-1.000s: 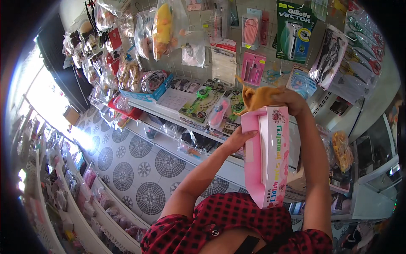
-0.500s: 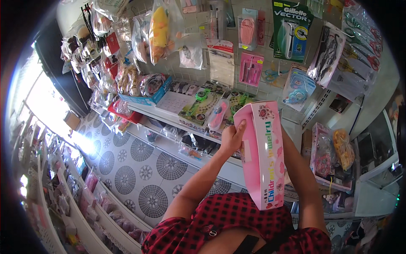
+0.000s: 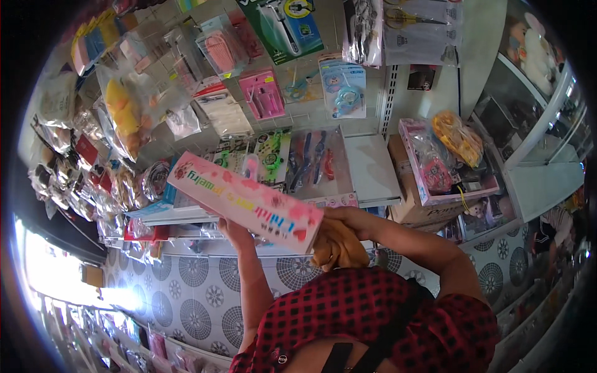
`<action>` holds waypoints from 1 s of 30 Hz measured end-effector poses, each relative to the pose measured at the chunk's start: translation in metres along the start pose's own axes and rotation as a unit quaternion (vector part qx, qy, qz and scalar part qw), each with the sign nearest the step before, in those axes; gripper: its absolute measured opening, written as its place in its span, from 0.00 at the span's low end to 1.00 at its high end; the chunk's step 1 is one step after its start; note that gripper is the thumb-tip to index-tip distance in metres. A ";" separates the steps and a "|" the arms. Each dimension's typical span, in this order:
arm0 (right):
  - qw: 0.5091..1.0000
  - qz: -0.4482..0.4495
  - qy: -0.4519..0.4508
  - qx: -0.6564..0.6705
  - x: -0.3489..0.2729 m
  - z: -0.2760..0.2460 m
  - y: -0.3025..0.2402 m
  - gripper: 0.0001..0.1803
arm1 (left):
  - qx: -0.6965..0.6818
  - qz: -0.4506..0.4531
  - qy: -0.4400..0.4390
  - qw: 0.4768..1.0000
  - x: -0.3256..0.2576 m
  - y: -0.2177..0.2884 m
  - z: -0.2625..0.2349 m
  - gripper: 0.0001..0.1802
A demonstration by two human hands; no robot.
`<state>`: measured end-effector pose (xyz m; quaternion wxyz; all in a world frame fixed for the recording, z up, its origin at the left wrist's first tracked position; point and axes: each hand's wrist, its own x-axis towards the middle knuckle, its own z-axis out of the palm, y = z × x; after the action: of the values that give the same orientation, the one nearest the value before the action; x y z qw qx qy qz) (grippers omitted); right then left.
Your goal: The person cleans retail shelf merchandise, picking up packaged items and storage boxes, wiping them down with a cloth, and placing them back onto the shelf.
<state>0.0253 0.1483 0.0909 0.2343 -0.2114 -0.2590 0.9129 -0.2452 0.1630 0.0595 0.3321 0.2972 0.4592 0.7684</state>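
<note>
A long pink cardboard box (image 3: 249, 202) with printed flowers is held slanting in front of my chest, its far end up to the left. My left hand (image 3: 234, 236) grips its lower edge from beneath, with the fingers mostly hidden behind the box. At the near right end, my right hand (image 3: 349, 221) is closed on a bunched mustard-brown cloth (image 3: 339, 247), which hangs down beside the box's end. The box covers part of the shelf behind it.
Beyond the box, a white shelf (image 3: 372, 163) carries a clear-fronted pack of wristbands (image 3: 320, 163) and green carded toys (image 3: 272, 152). A pink open box (image 3: 410, 140) with bagged goods sits on the right. Hanging packs, including a carded razor (image 3: 283, 28), cover the wall.
The box has swung from upright to slanting left, and its printed side turned upward. My right hand has come into view with the cloth. My view has shifted to the right.
</note>
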 end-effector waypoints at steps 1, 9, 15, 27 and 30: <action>1.000 0.003 -0.005 0.001 -0.004 -0.004 -0.002 0.22 | 0.003 0.003 0.004 1.000 0.000 0.006 0.001 0.19; 0.913 -0.386 0.121 -0.049 -0.031 0.030 -0.032 0.17 | -0.101 -0.044 0.109 0.988 -0.006 0.007 0.016 0.21; 0.778 -0.505 0.181 -0.327 -0.002 0.043 -0.029 0.24 | -0.118 -0.120 0.062 0.984 -0.031 0.011 0.043 0.14; 0.882 -0.356 0.252 -0.176 0.012 -0.008 0.031 0.22 | -0.146 -0.163 0.088 0.972 -0.031 -0.004 0.026 0.14; 0.902 -0.356 0.219 -0.105 0.014 -0.015 0.040 0.18 | -0.206 -0.246 0.037 0.947 -0.019 -0.001 0.033 0.17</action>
<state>0.0094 0.1312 0.0530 0.5714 -0.3230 -0.3532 0.6666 -0.2083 0.1654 0.0687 0.5473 0.0719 0.3621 0.7511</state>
